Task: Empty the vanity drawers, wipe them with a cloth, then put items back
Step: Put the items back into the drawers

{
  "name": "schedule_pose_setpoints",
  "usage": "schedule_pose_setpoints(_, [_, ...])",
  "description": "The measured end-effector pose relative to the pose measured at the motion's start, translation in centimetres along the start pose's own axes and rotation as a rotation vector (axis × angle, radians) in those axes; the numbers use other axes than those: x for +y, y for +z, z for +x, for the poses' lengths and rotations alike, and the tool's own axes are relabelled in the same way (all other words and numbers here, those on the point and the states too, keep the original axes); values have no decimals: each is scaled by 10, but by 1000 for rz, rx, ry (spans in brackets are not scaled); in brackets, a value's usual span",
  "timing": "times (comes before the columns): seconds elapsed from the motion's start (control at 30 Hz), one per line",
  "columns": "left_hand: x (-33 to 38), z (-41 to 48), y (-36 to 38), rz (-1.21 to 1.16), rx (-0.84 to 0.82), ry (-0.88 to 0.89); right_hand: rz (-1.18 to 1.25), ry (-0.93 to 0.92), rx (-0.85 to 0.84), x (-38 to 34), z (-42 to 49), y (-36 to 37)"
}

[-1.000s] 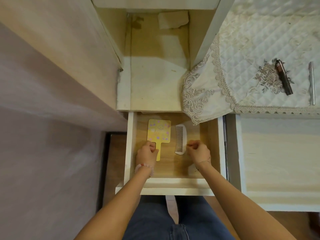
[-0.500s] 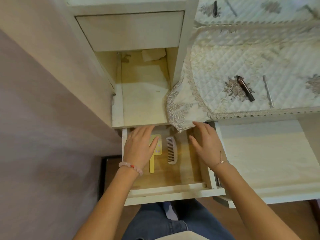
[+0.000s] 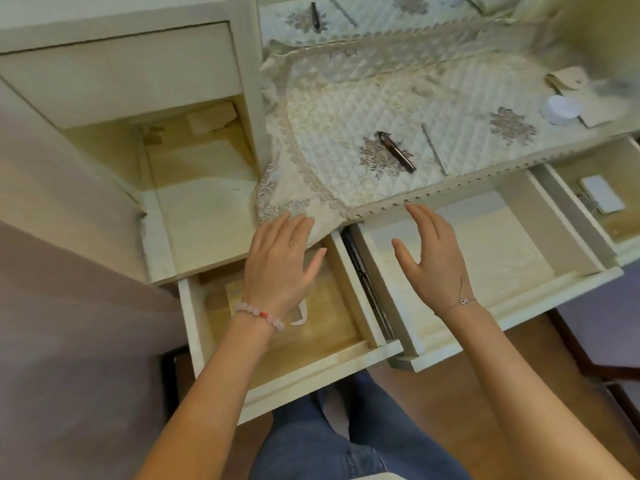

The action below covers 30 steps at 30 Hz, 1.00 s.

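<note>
The left drawer [image 3: 349,355] stands pulled out, with a wooden floor. In it lie a yellow hand mirror [image 3: 234,295] and a white comb [image 3: 298,315], both mostly hidden under my left hand [image 3: 280,261]. That hand hovers flat over the drawer, fingers apart, fingertips at the hanging lace corner of the quilted cloth [image 3: 346,143]. My right hand [image 3: 431,258] is open too, fingers spread above the wide middle drawer [image 3: 512,299], just below the cloth's lace edge. Neither hand holds anything.
On the quilted cloth lie a dark tube [image 3: 396,151], a thin metal stick [image 3: 434,148] and a small round white jar [image 3: 563,109]. A third drawer [image 3: 620,216] at the far right is open and holds a white flat case [image 3: 602,194]. An open shelf compartment [image 3: 204,202] sits left.
Both hands let go of the mirror and comb, opened, and rose toward the cloth's edge. The right hand moved from the left drawer over the middle drawer. The camera view shifted right.
</note>
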<state>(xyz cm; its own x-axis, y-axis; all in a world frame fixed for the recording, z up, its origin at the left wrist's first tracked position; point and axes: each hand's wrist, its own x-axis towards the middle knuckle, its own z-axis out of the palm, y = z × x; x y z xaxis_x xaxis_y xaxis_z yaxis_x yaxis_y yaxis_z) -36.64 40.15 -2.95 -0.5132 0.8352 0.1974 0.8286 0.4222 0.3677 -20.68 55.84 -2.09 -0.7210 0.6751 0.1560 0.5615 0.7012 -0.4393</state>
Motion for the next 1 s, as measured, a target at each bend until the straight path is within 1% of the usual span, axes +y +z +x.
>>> schedule_pose_setpoints(0.13, [31, 6, 8, 27, -27, 45, -1, 58, 49, 31, -7, -21])
schedule_pose_setpoints(0.27, [70, 11, 26, 62, -54, 37, 5, 59, 61, 72, -13, -43])
schedule_pose_setpoints(0.4, [126, 15, 49, 79, -53, 18, 27, 30, 22, 123, -24, -63])
schedule_pose_setpoints(0.67, [226, 19, 81, 122, 26, -118, 54, -107, -99, 209, -37, -106])
schedule_pose_setpoints(0.83, [255, 27, 93, 128, 32, -163, 89, -124, -115, 237, -26, -120])
schedule_pose_setpoints(1.0, [256, 35, 106, 130, 42, -196, 81, -158, -135, 247, -7, -115])
